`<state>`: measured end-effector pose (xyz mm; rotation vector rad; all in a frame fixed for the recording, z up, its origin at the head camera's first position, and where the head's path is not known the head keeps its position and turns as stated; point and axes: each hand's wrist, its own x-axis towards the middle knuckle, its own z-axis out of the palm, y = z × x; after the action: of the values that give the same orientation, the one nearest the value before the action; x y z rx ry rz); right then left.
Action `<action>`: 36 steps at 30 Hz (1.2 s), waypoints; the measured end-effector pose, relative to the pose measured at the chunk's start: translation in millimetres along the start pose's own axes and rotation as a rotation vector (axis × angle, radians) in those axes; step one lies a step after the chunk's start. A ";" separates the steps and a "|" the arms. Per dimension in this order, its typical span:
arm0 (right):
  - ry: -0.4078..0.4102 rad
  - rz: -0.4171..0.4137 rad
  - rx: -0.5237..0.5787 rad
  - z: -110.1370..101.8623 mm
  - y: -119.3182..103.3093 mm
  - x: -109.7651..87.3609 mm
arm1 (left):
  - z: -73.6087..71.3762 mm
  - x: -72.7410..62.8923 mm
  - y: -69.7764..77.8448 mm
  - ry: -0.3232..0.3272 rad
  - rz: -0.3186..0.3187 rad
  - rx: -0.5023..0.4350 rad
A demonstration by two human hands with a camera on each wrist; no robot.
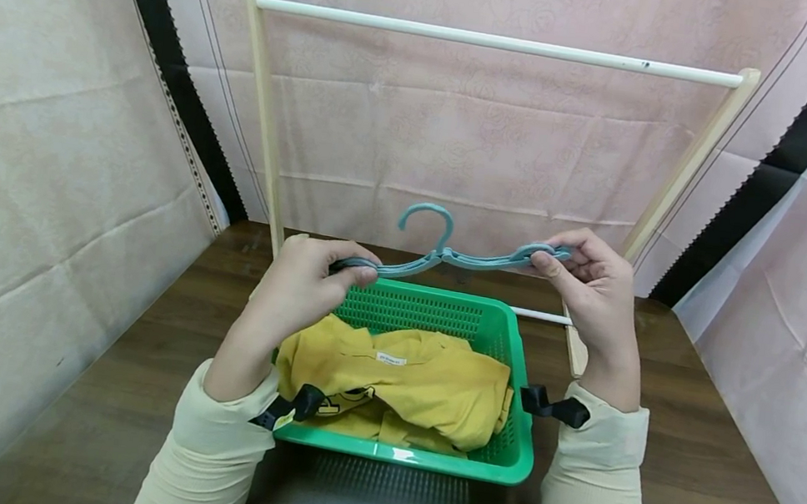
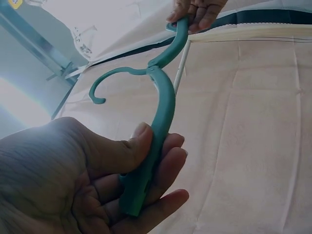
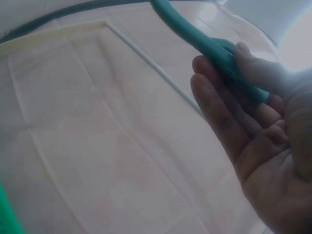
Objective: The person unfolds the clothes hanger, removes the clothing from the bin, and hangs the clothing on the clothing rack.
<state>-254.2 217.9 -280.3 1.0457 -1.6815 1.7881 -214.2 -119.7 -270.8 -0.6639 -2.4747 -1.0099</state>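
Observation:
A blue-green plastic clothes hanger (image 1: 481, 262) is held up over the back of a green basket (image 1: 520, 434), its hook pointing upward. My left hand (image 1: 309, 278) pinches the hanger's left arm end between thumb and fingers. At the other end, my right hand (image 1: 592, 284) pinches the right arm tip. The left wrist view shows the hanger (image 2: 163, 107) with a joint at its middle, below the hook. In the right wrist view the hanger's end (image 3: 219, 56) lies between thumb and fingers. Folded yellow clothing (image 1: 425, 381) with a white neck label fills the basket.
Behind the basket stands a rack with a white top rail (image 1: 475, 38) and pale upright posts (image 1: 694, 162). Brown wood-grain table (image 1: 656, 476) lies beneath. Pale cloth walls (image 1: 45, 157) enclose the back and both sides.

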 end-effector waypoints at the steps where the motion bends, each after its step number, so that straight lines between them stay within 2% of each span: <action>1: -0.005 0.009 -0.005 -0.2 0.1 -0.1 | -0.5 -0.1 0.1 0.006 -0.008 -0.015; 11: -0.097 0.003 -0.023 -0.1 2.0 -0.4 | -1.3 -0.4 1.2 0.032 -0.041 -0.108; 21: -0.071 -0.016 0.040 6.2 -1.6 0.4 | 0.8 -0.9 3.0 0.016 -0.035 -0.172; 27: -0.091 0.014 0.038 6.6 -3.8 -0.8 | 0.3 -0.8 2.6 0.022 -0.030 -0.186; 31: -0.142 0.043 -0.009 4.7 -3.6 -2.5 | -0.3 -1.0 2.5 0.024 -0.034 -0.174; 36: -0.282 0.110 -0.141 2.4 -0.6 -3.8 | -0.7 -1.4 2.7 0.010 -0.050 -0.119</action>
<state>-250.9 216.2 -283.0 1.2079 -2.0374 1.6174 -211.4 -118.9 -269.6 -0.6334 -2.4485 -1.1838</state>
